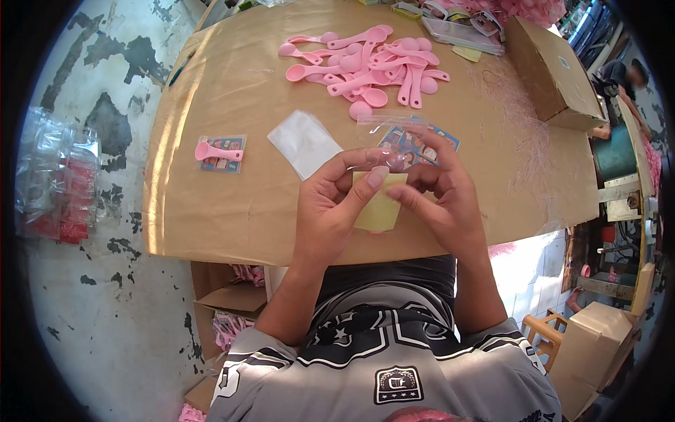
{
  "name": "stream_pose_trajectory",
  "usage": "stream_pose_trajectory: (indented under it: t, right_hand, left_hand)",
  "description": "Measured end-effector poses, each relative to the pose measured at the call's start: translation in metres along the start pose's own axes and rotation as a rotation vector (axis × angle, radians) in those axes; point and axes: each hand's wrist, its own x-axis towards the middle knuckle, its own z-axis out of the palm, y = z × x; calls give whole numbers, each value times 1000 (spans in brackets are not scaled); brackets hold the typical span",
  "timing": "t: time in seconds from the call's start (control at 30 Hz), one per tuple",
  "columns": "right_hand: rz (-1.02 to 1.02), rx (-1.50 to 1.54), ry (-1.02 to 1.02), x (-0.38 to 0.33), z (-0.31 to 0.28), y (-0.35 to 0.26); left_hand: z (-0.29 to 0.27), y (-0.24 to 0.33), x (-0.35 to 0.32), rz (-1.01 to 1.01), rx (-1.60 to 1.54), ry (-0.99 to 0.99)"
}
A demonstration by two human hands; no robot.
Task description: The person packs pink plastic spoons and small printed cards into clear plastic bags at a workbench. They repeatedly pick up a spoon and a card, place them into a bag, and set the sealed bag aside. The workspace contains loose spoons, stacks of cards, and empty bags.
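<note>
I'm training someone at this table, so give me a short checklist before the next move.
1. Yellow slip under control: ok, between left hand and right hand.
2. Clear bag within reach: ok, at the fingers.
3. Bag's mouth open: cannot tell.
4. Pink spoons available: ok, piled beyond the hands.
5. Bagged spoon set apart: ok, lying at left.

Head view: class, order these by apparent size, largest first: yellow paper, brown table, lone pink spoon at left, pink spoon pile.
1. Brown table
2. Pink spoon pile
3. Yellow paper, partly covered
4. Lone pink spoon
</note>
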Motion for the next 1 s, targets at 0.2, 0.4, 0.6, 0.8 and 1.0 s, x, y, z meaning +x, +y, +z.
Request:
stream_pose_trajectory:
  t: [0.2, 0.4, 0.6, 0.8, 1.0]
  right_hand:
    - [-661, -695, 304, 18, -3, -6]
    - [-834, -901, 339, 28, 8, -22]
    - [-856, -910, 381, 28, 8, -25]
    - [-678, -469, 511, 37, -7, -22]
    - [-537, 456, 415, 34, -54, -11]
  left_hand:
    - [7, -4, -5, 136, 85, 52]
    - [9, -6, -9, 243, 348, 7]
    - [20, 11, -17, 212, 496, -33]
    - [17, 6, -16, 163, 392, -98]
    - [19, 7, -15, 54, -3, 52]
